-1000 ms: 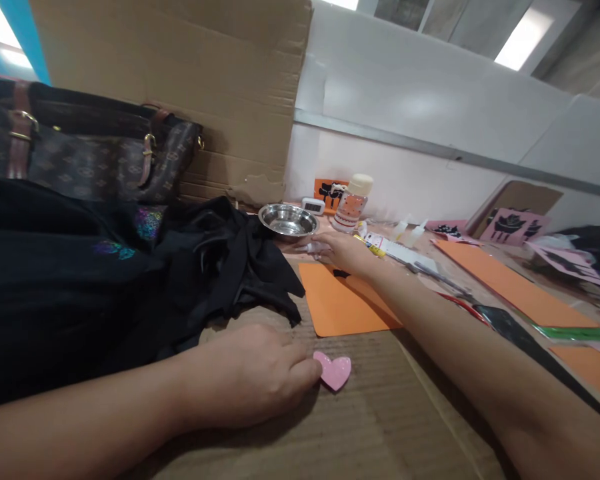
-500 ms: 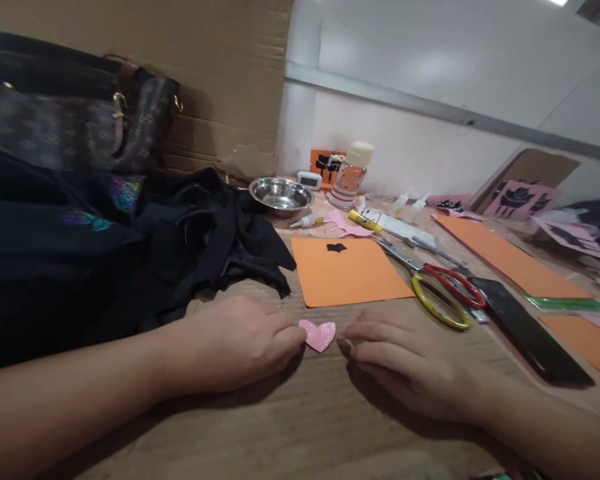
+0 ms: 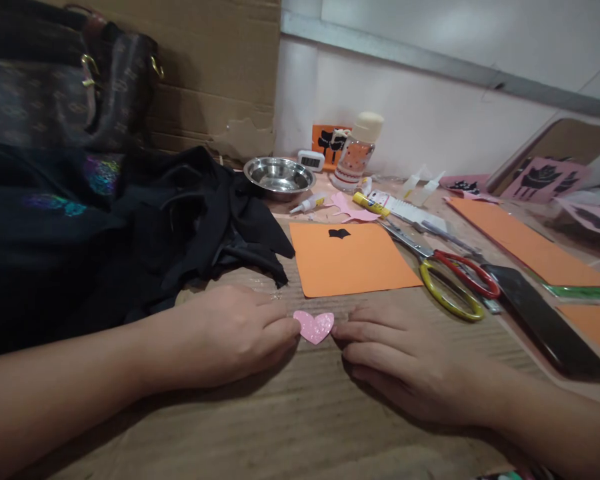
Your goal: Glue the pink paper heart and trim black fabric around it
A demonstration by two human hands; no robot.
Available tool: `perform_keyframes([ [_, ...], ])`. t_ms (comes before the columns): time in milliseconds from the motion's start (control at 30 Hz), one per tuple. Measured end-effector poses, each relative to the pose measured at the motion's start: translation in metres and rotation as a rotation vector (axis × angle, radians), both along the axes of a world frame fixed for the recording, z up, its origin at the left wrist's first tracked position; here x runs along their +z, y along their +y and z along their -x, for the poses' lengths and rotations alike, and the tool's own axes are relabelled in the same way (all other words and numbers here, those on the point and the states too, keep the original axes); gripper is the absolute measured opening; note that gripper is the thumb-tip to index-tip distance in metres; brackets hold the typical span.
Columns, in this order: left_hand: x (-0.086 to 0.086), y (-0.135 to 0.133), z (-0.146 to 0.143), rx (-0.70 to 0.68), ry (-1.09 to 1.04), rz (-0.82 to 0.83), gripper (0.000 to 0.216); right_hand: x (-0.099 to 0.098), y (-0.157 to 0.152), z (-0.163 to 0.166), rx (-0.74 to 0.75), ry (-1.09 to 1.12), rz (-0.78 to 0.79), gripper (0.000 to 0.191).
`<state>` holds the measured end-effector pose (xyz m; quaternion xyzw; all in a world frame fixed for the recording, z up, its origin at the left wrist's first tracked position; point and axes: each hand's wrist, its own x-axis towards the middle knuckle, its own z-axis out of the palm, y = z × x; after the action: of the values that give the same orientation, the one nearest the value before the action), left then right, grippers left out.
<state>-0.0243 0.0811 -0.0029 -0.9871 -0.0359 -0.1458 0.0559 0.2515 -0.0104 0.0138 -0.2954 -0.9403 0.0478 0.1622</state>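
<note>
A small pink paper heart [image 3: 315,328] with glossy specks on its face is between my two hands, just above or on the cardboard surface. My left hand [image 3: 230,333] pinches its left edge between thumb and finger. At the heart's right edge, the fingertips of my right hand [image 3: 405,353] are closed on it; the thumb is mostly hidden. Beyond the hands lies an orange paper sheet [image 3: 355,267] with a small black cut-out [image 3: 339,233] near its far edge.
Scissors [image 3: 453,287] with red and yellow handles and a black phone [image 3: 550,327] lie to the right. Behind are a metal bowl [image 3: 280,177], a glue tube [image 3: 309,203] and a bottle [image 3: 357,153]. Black cloth [image 3: 205,227] and a handbag [image 3: 115,87] fill the left.
My right hand has moved left to the heart, and its fingertips now meet the right edge. The left hand keeps its pinch. The camera view has tilted down slightly.
</note>
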Motion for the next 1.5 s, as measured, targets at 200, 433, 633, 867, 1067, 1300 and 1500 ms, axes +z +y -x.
perform_keyframes([
  [200,-0.001,0.0,0.0,-0.01,-0.043,-0.011,0.018,0.002,-0.002,-0.002,0.026,-0.001,-0.085,0.014],
  [433,0.001,-0.002,0.001,-0.014,-0.011,-0.042,0.018,-0.001,-0.002,-0.004,0.019,0.013,-0.125,0.013],
  [633,0.001,-0.001,0.003,-0.032,-0.022,-0.031,0.019,0.001,-0.002,-0.001,-0.004,-0.016,-0.074,0.012],
  [867,-0.004,0.0,0.002,-0.008,-0.095,0.057,0.021,0.008,-0.002,0.002,-0.066,-0.035,0.097,0.01],
  [1067,-0.002,0.004,0.0,0.017,-0.216,0.157,0.022,0.005,-0.002,0.0,-0.059,-0.048,0.095,0.007],
  [1300,0.003,0.007,0.001,0.09,-0.175,0.18,0.025,-0.001,-0.002,-0.003,-0.012,-0.047,-0.053,0.01],
  [1500,0.001,0.002,-0.001,0.073,-0.193,0.144,0.023,-0.001,0.001,-0.011,-0.106,0.085,-0.028,0.006],
])
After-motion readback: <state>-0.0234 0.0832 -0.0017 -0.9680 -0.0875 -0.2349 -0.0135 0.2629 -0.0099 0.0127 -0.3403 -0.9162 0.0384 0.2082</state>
